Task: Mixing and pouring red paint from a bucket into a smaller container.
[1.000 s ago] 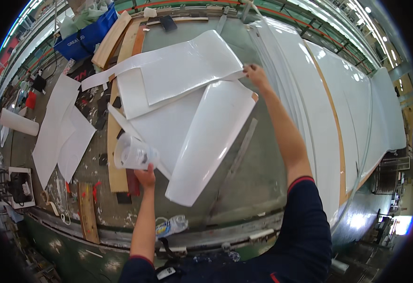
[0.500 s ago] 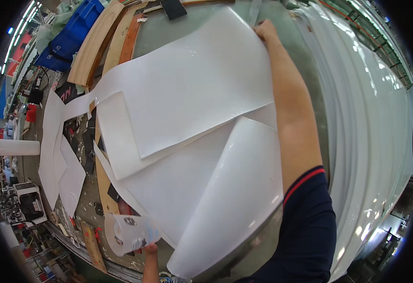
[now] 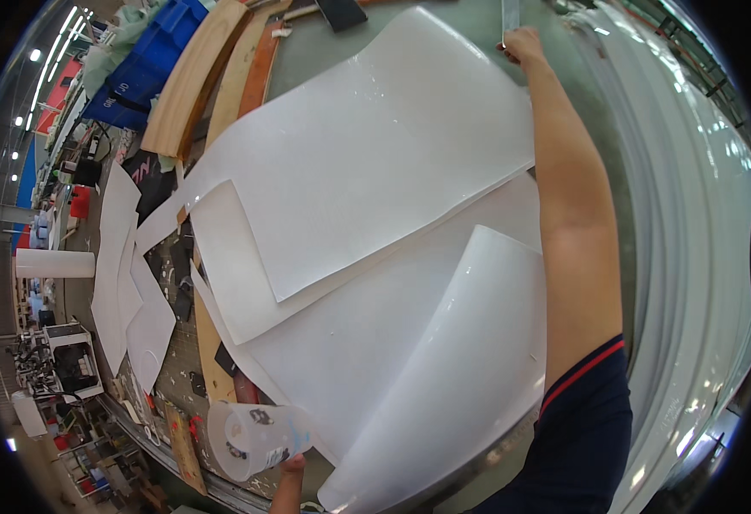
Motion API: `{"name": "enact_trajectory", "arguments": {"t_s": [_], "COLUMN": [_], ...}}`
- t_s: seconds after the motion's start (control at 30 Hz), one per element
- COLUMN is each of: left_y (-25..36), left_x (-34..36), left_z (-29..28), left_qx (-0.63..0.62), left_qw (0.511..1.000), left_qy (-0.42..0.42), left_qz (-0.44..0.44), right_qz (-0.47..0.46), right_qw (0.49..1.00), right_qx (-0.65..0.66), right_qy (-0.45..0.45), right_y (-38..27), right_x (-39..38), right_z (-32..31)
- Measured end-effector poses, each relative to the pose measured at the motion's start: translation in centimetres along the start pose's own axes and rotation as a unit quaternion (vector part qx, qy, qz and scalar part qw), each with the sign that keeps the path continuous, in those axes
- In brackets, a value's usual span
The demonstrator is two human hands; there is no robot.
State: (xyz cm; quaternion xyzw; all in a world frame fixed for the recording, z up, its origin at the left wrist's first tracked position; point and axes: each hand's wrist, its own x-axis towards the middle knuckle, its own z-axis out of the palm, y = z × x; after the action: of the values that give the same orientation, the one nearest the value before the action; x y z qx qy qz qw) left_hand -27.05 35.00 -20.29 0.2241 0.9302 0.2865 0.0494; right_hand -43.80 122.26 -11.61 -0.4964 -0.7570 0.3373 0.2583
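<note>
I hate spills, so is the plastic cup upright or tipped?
Tipped: the left hand holds the cup leaning sideways, its wide round end toward the picture's left.

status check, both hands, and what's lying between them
Left hand holding translucent plastic tub. Right hand at flat grey metal strip. Overlapping glossy white sheets between.

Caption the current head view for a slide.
Overlapping white sheets on a worktable, left grip holding a translucent cup, right grip at a narrow grey strip.

left fingers (image 3: 293,463) hold a translucent cup (image 3: 255,439); right fingers (image 3: 514,43) grip a metal strip (image 3: 511,17).
</note>
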Motion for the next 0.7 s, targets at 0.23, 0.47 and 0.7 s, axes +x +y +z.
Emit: {"name": "enact_trajectory", "arguments": {"t_s": [0.23,0.47,0.7], "left_y": [3.5,10.2,7.2], "left_x": [4.1,5.4,-7.9], "left_z": [0.2,-4.3,-16.0], "left_qx": [-0.127,-0.309,-0.391], "left_qw": [0.99,0.948,0.915], "left_qy": [0.051,0.026,0.082], "left_qz": [0.045,0.076,0.059], "right_qz": [-0.008,0.12,0.168], "right_qw": [0.755,0.765,0.827], "right_qx": [0.649,0.57,0.533], "right_qy": [-0.092,-0.276,-0.062], "right_y": [-7.2,-6.2,-4.9], "right_x": [-20.4,-52.0,-69.3], "right_z": [-15.5,-22.5,-21.6]}}
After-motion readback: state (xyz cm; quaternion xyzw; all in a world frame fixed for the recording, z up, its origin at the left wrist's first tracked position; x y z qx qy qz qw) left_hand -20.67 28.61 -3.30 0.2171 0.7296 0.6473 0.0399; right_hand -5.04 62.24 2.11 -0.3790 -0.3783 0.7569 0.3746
